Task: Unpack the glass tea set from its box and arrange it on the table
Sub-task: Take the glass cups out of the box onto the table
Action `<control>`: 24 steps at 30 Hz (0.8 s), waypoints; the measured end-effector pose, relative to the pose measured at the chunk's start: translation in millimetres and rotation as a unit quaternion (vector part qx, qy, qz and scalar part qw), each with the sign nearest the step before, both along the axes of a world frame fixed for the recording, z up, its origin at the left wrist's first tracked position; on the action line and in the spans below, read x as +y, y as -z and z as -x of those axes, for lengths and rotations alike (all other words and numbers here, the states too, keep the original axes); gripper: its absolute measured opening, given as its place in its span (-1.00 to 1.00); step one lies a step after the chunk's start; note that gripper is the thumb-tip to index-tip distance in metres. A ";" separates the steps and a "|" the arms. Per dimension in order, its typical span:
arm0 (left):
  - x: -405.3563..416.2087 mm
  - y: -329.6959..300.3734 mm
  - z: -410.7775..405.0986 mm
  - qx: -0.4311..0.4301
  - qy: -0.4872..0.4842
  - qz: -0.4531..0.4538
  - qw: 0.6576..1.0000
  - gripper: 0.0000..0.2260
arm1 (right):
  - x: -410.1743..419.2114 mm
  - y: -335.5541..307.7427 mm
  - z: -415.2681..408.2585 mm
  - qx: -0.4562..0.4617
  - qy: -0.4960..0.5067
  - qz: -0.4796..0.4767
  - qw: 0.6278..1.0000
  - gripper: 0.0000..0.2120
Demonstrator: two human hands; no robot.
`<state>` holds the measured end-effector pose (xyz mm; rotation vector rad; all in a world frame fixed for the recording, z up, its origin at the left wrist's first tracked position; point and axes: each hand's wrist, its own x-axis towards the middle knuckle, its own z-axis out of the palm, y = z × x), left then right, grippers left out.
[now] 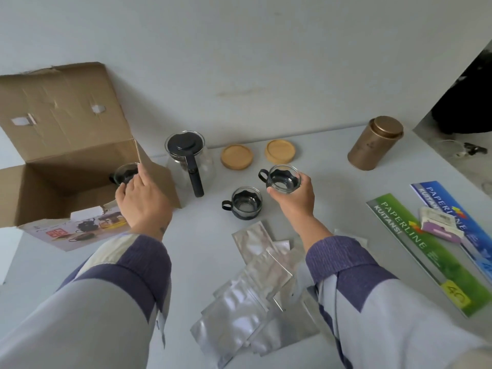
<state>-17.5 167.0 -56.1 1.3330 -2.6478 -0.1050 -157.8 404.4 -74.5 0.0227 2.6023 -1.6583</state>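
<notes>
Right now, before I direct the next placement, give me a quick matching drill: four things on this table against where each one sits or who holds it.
Things:
1. teapot
2. gold tin
3. cup on the table
4. cup at the box

Places:
A. held by the left hand over the open cardboard box
B. far right, near the wall
C. standing between the two hands, handle to the left
D. just right of the box, left of the wooden coasters

Pairs: 1-D, 2-B, 3-C, 4-A
</notes>
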 end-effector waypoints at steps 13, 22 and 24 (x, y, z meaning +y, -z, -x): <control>-3.5 10.7 2.9 0.029 0.001 0.058 0.998 -0.39 | 36.1 55.6 11.9 -0.019 0.032 -0.032 0.999 -0.28; -4.0 11.4 2.4 0.022 -0.005 0.052 0.998 -0.35 | 28.1 59.3 19.9 -0.028 0.026 -0.047 0.998 -0.22; -4.6 12.3 1.9 0.019 -0.005 0.054 0.998 -0.35 | 27.2 58.2 19.8 -0.032 0.024 -0.047 0.998 -0.19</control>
